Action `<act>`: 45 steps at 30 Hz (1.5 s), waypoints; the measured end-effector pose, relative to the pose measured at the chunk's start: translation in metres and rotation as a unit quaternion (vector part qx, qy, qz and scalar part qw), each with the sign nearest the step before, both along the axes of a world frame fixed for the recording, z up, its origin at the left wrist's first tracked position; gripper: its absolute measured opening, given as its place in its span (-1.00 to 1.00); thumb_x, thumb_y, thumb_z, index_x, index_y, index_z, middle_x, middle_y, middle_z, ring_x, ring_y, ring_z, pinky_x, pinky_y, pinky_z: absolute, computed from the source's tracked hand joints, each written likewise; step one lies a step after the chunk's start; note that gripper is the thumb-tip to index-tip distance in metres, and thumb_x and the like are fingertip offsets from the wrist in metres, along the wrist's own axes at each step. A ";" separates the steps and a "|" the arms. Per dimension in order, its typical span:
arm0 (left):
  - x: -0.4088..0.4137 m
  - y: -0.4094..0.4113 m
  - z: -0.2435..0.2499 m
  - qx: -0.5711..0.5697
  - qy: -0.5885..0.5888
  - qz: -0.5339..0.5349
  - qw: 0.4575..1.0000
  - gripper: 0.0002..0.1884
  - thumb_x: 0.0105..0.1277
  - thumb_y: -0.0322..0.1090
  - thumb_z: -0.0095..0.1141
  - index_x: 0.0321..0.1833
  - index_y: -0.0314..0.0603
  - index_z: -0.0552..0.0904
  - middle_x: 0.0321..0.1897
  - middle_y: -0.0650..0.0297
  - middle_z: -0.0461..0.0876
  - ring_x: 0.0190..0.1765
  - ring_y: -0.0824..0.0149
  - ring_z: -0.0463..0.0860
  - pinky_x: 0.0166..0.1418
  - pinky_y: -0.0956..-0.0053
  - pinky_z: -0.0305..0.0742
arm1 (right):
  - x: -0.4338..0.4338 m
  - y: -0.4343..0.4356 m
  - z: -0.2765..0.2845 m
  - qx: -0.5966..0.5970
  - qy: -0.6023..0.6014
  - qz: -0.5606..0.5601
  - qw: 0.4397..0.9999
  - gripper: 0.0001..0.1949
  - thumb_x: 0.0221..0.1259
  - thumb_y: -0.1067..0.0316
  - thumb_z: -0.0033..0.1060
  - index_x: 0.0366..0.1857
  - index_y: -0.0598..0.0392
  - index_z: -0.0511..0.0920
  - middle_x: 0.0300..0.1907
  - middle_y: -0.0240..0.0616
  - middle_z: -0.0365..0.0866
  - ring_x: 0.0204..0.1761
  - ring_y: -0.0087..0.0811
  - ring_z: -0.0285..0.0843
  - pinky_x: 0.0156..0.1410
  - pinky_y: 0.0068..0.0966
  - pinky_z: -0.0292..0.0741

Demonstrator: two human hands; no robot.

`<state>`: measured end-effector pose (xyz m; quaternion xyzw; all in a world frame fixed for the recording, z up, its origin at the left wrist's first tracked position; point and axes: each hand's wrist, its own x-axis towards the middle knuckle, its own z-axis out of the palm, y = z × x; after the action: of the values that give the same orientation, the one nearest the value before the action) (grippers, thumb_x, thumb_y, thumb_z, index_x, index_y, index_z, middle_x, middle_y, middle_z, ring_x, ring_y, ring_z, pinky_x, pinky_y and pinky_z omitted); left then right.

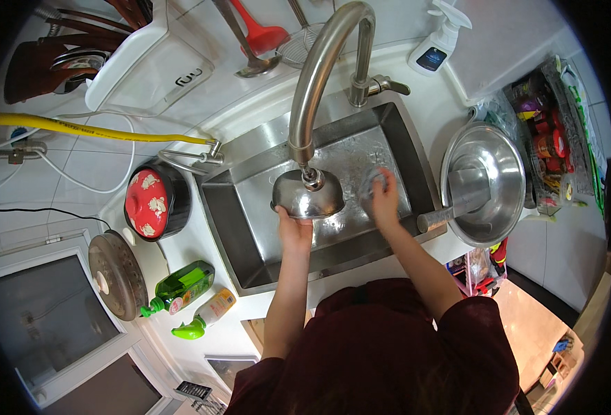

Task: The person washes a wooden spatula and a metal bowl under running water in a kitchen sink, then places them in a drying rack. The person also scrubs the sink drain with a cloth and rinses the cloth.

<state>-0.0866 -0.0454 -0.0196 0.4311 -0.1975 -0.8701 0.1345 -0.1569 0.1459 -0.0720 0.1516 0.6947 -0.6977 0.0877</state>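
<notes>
A stainless steel bowl (308,199) is turned bottom-up under the faucet (301,124), over the sink (235,236). My left hand (296,233) grips its rim from the near side, thumb on the outer wall. To the right of the bowl and apart from it, my right hand (387,199) is closed around a crumpled grey scrubber (368,189). Motion blur hides what the scrubber is made of. Wet streaks and droplets mark the sink floor. Whether water is running from the spout, I cannot tell.
A metal basin (510,176) right of the sink holds a cleaver (468,192), its handle jutting over the rim. Leftward stand a red-lidded pot (147,205), a green soap bottle (186,285) and a spray bottle (214,308). Another spray bottle (432,52) stands behind the sink.
</notes>
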 end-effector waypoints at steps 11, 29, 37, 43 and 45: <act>0.009 0.013 -0.020 0.057 -0.022 -0.121 0.991 -0.52 0.54 -0.01 -0.46 0.28 -0.17 0.34 0.17 0.18 0.48 0.20 0.24 0.49 0.30 0.28 0.37 | 0.022 -0.050 0.045 0.161 0.356 0.465 0.795 -0.65 0.03 0.62 0.11 -0.05 0.07 0.50 0.31 -0.23 0.33 0.42 -0.13 0.11 0.45 -0.15 0.14; -0.005 0.001 0.007 -0.179 -0.110 -0.271 0.940 -0.21 0.43 0.32 -0.51 0.31 -0.35 0.30 0.12 0.09 0.47 0.14 0.25 0.49 0.23 0.35 0.36 | 0.020 -0.066 0.058 0.234 0.458 0.429 0.742 -0.61 -0.08 0.41 0.20 -0.05 0.03 0.52 0.17 -0.20 0.45 0.27 -0.18 0.34 0.35 -0.24 0.26; -0.008 0.006 0.009 -0.331 -0.178 -0.255 0.891 -0.14 0.45 0.28 -0.64 0.03 -0.50 0.54 -0.11 0.03 0.60 -0.05 0.24 0.55 0.08 0.37 0.39 | 0.017 -0.063 0.049 0.128 0.396 0.410 0.812 -0.66 -0.10 0.39 0.15 -0.13 0.05 0.50 0.03 -0.21 0.49 0.14 -0.17 0.38 0.27 -0.14 0.25; 0.021 -0.006 -0.008 -0.387 -0.157 -0.378 0.827 -0.21 0.48 0.23 -0.56 -0.05 -0.47 0.56 -0.19 0.10 0.59 -0.07 0.30 0.51 0.07 0.39 0.39 | 0.004 -0.061 0.050 0.113 0.245 0.351 0.897 -0.70 -0.07 0.38 0.15 -0.16 0.08 0.53 -0.06 -0.17 0.53 0.07 -0.19 0.47 0.22 -0.23 0.35; 0.024 -0.010 0.004 -0.355 -0.159 -0.434 0.813 -0.23 0.47 0.24 -0.53 0.10 -0.44 0.50 -0.03 0.11 0.54 0.04 0.28 0.48 0.15 0.40 0.37 | -0.015 -0.056 0.043 0.051 0.017 0.332 0.942 -0.74 0.10 0.33 0.04 -0.12 0.09 0.52 -0.11 -0.20 0.54 -0.02 -0.28 0.50 0.11 -0.29 0.40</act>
<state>-0.0623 -0.0555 -0.0154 0.3551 -0.6780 -0.6266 -0.1465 -0.1721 0.0896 -0.0290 -0.0954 0.7418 -0.5950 0.2942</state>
